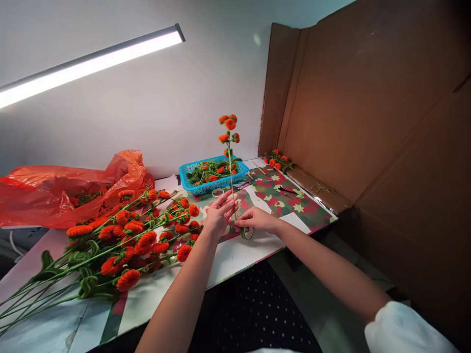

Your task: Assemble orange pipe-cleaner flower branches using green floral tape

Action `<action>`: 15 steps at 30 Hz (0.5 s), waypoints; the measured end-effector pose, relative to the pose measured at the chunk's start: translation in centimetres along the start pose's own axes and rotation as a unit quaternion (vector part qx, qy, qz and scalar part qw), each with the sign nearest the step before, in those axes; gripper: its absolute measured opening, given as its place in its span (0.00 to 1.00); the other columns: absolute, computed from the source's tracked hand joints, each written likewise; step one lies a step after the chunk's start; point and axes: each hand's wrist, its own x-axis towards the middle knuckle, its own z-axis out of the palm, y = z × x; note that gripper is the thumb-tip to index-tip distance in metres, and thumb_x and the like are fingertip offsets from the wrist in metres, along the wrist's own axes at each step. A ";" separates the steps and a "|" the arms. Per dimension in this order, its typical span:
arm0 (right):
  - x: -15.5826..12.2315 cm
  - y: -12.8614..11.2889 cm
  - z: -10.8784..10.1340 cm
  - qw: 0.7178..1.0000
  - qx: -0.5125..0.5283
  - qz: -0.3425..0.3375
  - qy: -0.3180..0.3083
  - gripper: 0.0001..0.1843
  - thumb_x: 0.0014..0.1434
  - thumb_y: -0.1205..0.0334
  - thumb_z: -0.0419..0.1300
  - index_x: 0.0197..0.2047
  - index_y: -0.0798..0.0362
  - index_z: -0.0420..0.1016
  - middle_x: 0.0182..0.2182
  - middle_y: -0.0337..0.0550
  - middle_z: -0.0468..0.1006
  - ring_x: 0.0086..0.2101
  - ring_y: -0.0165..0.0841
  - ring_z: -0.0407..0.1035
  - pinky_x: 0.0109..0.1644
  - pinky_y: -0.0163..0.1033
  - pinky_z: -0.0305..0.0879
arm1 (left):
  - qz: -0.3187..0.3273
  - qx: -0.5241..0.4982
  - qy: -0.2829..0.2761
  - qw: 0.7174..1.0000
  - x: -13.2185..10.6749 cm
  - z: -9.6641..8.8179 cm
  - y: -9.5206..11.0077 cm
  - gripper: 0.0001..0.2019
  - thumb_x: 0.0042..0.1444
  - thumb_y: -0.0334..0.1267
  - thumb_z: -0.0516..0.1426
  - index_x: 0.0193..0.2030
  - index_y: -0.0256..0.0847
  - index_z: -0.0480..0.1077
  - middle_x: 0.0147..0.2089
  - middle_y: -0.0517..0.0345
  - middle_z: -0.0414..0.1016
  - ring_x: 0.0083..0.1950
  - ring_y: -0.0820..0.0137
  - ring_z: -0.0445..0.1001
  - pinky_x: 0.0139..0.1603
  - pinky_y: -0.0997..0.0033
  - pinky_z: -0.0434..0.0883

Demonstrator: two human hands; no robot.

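My left hand (220,214) pinches the lower end of an upright green stem (231,171) that carries several orange pompom flowers at its top. Close beside it, my right hand (257,219) is closed round a roll of green tape (247,232), its fingertips touching the stem's base. Both hands hover just over the patterned table top (294,206). A big pile of finished orange flower stems (125,235) lies on the table left of my left hand.
A blue basket (211,174) of green and orange pieces stands behind the hands, with a small tape roll (218,192) in front of it. An orange plastic bag (69,189) sits at the left. Cardboard walls (368,108) rise on the right, with a few flower heads (276,159) at their foot.
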 end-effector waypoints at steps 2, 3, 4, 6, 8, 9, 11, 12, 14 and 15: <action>-0.2 0.5 -0.1 1.000 0.021 0.006 0.004 0.20 0.47 0.47 0.65 0.31 0.58 0.80 0.28 0.45 0.79 0.29 0.29 0.69 0.35 0.34 0.62 | 0.001 -0.008 0.002 1.000 0.0 0.1 0.0 0.17 0.38 0.22 0.64 0.38 0.37 0.74 0.33 0.56 0.78 0.32 0.74 0.76 0.34 0.77 0.72; -0.3 0.7 -0.1 0.999 0.034 0.010 0.008 0.21 0.47 0.47 0.65 0.33 0.59 0.80 0.28 0.45 0.79 0.29 0.29 0.69 0.35 0.34 0.61 | 0.002 -0.013 0.004 1.000 0.0 0.2 0.0 0.17 0.38 0.22 0.64 0.37 0.37 0.74 0.32 0.56 0.77 0.31 0.75 0.75 0.34 0.77 0.72; -0.4 0.8 -0.2 0.999 0.048 0.013 0.010 0.22 0.46 0.46 0.65 0.34 0.59 0.80 0.28 0.45 0.79 0.29 0.29 0.69 0.35 0.34 0.61 | 0.003 -0.017 0.004 1.000 -0.1 0.3 0.0 0.16 0.38 0.22 0.63 0.37 0.37 0.74 0.32 0.57 0.77 0.31 0.76 0.75 0.34 0.77 0.72; -0.6 1.0 -0.2 0.997 0.077 0.019 0.007 0.23 0.46 0.46 0.65 0.35 0.59 0.79 0.28 0.44 0.79 0.28 0.29 0.68 0.34 0.34 0.61 | 0.005 -0.025 0.004 1.000 -0.2 0.4 0.1 0.16 0.38 0.22 0.63 0.37 0.38 0.74 0.32 0.58 0.77 0.30 0.77 0.74 0.34 0.77 0.72; -0.7 1.0 -0.1 0.995 0.097 0.025 0.005 0.23 0.45 0.46 0.66 0.34 0.59 0.79 0.27 0.43 0.78 0.27 0.28 0.68 0.32 0.33 0.60 | 0.005 -0.031 -0.002 1.000 -0.4 0.6 0.2 0.17 0.38 0.23 0.64 0.38 0.38 0.74 0.33 0.58 0.76 0.31 0.77 0.74 0.34 0.78 0.72; -0.7 1.0 -0.1 0.994 0.104 0.028 0.006 0.23 0.44 0.46 0.66 0.33 0.59 0.79 0.26 0.43 0.78 0.26 0.27 0.67 0.32 0.32 0.59 | 0.005 -0.031 -0.006 0.999 -0.5 0.7 0.2 0.18 0.38 0.23 0.64 0.38 0.39 0.74 0.34 0.59 0.76 0.32 0.77 0.74 0.35 0.78 0.72; -0.7 1.0 0.0 0.993 0.110 0.031 0.010 0.23 0.42 0.45 0.67 0.30 0.59 0.79 0.25 0.43 0.77 0.26 0.27 0.67 0.32 0.32 0.59 | 0.002 -0.022 -0.014 1.000 -0.8 0.9 0.3 0.20 0.36 0.24 0.66 0.40 0.40 0.75 0.33 0.61 0.75 0.32 0.78 0.74 0.35 0.78 0.72; -0.6 1.1 0.0 0.994 0.108 0.030 0.009 0.23 0.42 0.45 0.67 0.30 0.59 0.79 0.26 0.44 0.77 0.26 0.28 0.67 0.32 0.32 0.59 | -0.002 -0.013 -0.015 1.000 -0.9 0.9 0.3 0.21 0.35 0.24 0.66 0.40 0.41 0.75 0.32 0.63 0.74 0.31 0.78 0.74 0.35 0.78 0.72; -0.6 1.3 -0.1 0.995 0.096 0.024 0.002 0.24 0.43 0.44 0.66 0.30 0.59 0.79 0.27 0.45 0.78 0.27 0.28 0.67 0.32 0.32 0.59 | -0.006 0.005 -0.007 1.000 -0.9 1.0 0.4 0.21 0.34 0.24 0.67 0.39 0.40 0.75 0.27 0.65 0.73 0.28 0.79 0.73 0.34 0.77 0.71; -0.6 1.5 -0.2 0.996 0.086 0.018 -0.003 0.23 0.44 0.44 0.66 0.31 0.59 0.79 0.27 0.45 0.78 0.27 0.28 0.67 0.31 0.32 0.58 | -0.005 0.010 0.000 1.000 -0.9 0.9 0.4 0.21 0.33 0.25 0.68 0.38 0.39 0.75 0.26 0.65 0.72 0.27 0.79 0.73 0.33 0.77 0.71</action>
